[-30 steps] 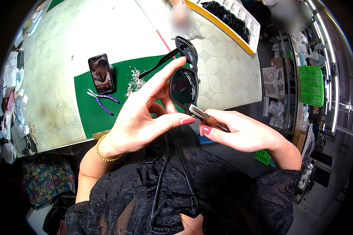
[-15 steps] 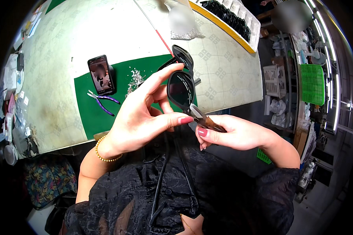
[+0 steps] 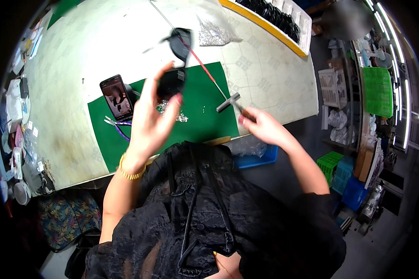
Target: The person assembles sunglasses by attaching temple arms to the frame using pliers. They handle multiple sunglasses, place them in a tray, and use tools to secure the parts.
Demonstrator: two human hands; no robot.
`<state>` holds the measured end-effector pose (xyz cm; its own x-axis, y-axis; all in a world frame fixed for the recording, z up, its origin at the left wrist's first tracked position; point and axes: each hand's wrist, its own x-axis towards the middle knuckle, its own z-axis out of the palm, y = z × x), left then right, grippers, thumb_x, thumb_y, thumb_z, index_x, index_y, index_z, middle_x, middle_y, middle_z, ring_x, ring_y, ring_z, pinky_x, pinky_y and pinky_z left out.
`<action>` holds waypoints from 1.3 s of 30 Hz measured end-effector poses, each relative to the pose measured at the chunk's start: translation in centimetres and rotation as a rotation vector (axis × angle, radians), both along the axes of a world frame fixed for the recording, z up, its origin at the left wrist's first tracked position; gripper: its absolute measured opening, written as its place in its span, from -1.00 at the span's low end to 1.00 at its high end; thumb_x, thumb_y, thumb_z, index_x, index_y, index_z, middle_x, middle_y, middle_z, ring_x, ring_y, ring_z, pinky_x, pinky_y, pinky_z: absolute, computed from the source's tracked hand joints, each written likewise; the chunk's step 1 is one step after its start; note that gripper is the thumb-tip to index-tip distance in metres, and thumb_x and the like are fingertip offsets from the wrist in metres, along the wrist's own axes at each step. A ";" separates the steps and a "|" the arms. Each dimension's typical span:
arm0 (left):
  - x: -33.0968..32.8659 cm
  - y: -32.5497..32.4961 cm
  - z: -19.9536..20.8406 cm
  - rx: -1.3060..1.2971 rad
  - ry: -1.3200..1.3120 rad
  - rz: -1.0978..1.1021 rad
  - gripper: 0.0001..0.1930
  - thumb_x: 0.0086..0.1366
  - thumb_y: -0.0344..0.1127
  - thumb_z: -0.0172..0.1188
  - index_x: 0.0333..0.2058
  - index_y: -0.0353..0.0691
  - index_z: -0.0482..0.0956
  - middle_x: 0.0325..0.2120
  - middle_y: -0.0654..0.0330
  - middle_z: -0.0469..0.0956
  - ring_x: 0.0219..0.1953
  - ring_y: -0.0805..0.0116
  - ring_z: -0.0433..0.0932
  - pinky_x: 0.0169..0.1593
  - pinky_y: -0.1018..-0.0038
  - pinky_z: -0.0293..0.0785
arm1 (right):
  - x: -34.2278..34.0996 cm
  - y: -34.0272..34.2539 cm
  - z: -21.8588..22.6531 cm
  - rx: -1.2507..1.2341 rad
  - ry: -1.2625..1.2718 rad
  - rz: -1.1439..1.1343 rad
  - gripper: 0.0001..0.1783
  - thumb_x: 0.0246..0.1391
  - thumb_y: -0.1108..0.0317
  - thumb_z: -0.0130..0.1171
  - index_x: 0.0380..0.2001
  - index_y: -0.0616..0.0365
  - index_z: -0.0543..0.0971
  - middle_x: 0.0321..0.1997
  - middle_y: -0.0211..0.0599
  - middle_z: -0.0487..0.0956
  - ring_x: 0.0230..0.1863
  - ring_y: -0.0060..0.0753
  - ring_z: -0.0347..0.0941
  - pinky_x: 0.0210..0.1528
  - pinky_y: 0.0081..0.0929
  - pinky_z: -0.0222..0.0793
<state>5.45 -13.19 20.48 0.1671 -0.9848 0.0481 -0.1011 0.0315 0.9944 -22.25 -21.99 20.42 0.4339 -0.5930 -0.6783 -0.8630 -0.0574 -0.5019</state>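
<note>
My left hand [image 3: 150,118] holds a pair of black sunglasses [image 3: 180,45] over the green mat [image 3: 205,128], thumb and index finger at the nearer lens. The glasses are blurred by motion. My right hand [image 3: 264,126] grips a brown-handled tool [image 3: 249,114] near the mat's right edge. Its grey front end reaches toward a short grey bar [image 3: 228,102] at the end of a thin rod with a red sleeve [image 3: 198,59]; whether they touch I cannot tell. Small silvery bits [image 3: 181,118] lie on the mat beyond my left hand.
A phone [image 3: 117,98] leans upright left of my left hand, beside purple-handled pliers [image 3: 121,132]. At the back stand a clear bag of small parts [image 3: 215,33] and a white tray [image 3: 304,35] of dark glasses. Below the table's front edge is a blue bin [image 3: 260,159].
My hands have moved apart. The left carried the sunglasses away to the left and forward; the right took the brown-handled tool off them, to the right and forward toward the grey bar.
</note>
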 end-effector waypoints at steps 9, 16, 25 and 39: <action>5.2 -8.2 -15.6 0.196 -0.812 0.005 -0.41 0.20 -0.59 0.02 0.22 -0.09 0.22 -0.20 -0.17 0.52 -0.12 -0.13 0.48 -0.08 0.12 0.42 | 1.3 -0.4 -17.1 -0.390 0.044 -0.239 -0.57 0.14 0.12 0.16 0.04 -0.04 0.36 -0.19 -0.10 0.60 -0.23 0.03 0.56 -0.20 -0.10 0.46; 8.7 -14.3 -17.0 0.283 -1.093 0.159 -0.56 0.21 -0.38 0.22 0.08 -0.11 0.44 -0.12 0.00 0.52 -0.05 0.01 0.48 0.05 0.22 0.39 | -1.1 -5.5 -18.6 -0.593 -0.074 -0.110 -0.63 0.12 0.20 0.17 -0.04 0.07 0.42 -0.25 -0.09 0.55 -0.16 0.02 0.49 -0.12 -0.11 0.43; 7.3 -39.3 -10.8 0.036 -1.033 -0.073 -0.64 0.10 -0.67 -0.05 -0.25 -0.23 0.67 -0.25 0.00 0.62 -0.21 0.18 0.60 -0.08 0.42 0.48 | -2.1 -7.8 -17.6 -0.450 -0.175 -0.239 -0.61 0.16 0.21 0.11 0.03 0.07 0.38 -0.17 -0.06 0.60 -0.11 0.07 0.51 -0.10 -0.10 0.44; 0.9 -36.1 -20.3 0.210 -1.199 -0.465 -0.73 0.15 -0.35 0.15 -0.14 -0.15 0.57 -0.33 0.01 0.64 -0.27 0.06 0.64 -0.25 0.27 0.58 | -1.7 -10.7 -20.0 -0.695 -0.141 -0.275 -0.62 0.06 0.26 0.23 -0.05 0.08 0.45 -0.14 -0.15 0.59 -0.09 -0.03 0.46 -0.07 -0.16 0.37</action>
<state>6.34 -49.32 0.20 -0.2289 -0.9453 -0.2322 -0.9457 0.1594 0.2834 -23.97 -32.71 0.46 0.2633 -0.9629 -0.0586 -0.8223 -0.1922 -0.5357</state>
